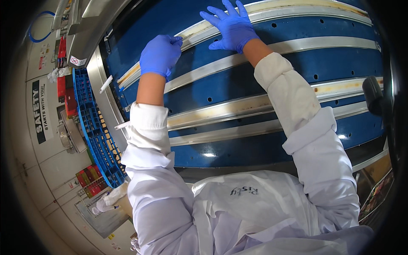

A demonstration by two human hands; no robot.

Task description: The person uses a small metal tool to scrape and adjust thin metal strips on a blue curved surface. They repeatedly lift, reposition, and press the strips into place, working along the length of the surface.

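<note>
Both of my hands wear blue gloves and reach over a blue panel [242, 148] crossed by several long metal rails. My left hand [160, 55] is closed, its fingertips curled at the far, brown-stained rail [199, 33]; whatever they may pinch is hidden. To its right, my right hand [233, 27] is spread wide over the same rail, palm down, with nothing held. Whether its palm touches the metal I cannot tell. Closer to me run a plain silver rail [204, 70] and another stained rail [216, 108]. Small dark holes dot the blue surface between them.
A grey metal machine part [91, 32] rises at the upper left. Beyond the panel's left edge stand a blue plastic rack [87, 114] and red bins [70, 95]. A dark rounded knob [373, 94] juts in at the right. Another person in white [104, 204] is at the lower left.
</note>
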